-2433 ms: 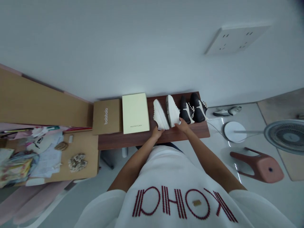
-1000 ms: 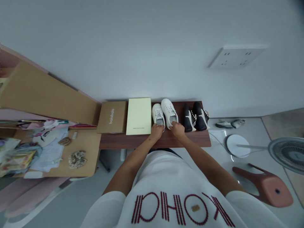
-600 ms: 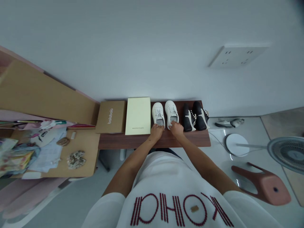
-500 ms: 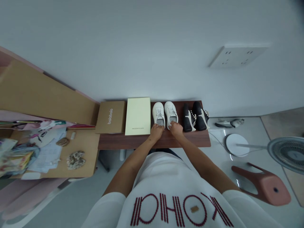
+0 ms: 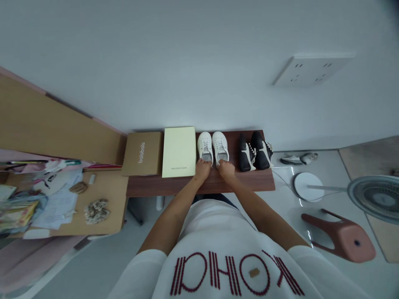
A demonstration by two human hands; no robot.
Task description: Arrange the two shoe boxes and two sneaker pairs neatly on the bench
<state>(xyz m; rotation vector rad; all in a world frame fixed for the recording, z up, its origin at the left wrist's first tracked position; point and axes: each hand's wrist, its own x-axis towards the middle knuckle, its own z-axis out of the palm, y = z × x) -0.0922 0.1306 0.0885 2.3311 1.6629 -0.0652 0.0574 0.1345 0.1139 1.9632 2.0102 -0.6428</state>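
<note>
Two white lace-up sneakers stand side by side on a dark wooden bench (image 5: 156, 190), toes toward the wall. My left hand (image 5: 203, 169) is closed on the heel of the left white sneaker (image 5: 205, 143). Fingers of my right hand (image 5: 226, 169) grip the heel of the right white sneaker (image 5: 220, 143). Just left of them lies a pale yellow-green shoe box (image 5: 178, 149), and beside it a brown balabala box (image 5: 142, 153). To the right sits a pair of black and white shoes, the nearer one (image 5: 245, 153) apart from my right hand.
On the left, a desk (image 5: 118, 207) holds papers, a scrunchie (image 5: 96, 211) and a cap. At the right, a pink stool (image 5: 355, 241), a standing fan (image 5: 383, 198) and another pair of shoes (image 5: 299, 159) are on the floor. A socket plate (image 5: 314, 70) is on the wall.
The right white sneaker has moved left, closer to the left one and nearly parallel with it. My right hand moved along with it. The whole view has shifted slightly.
</note>
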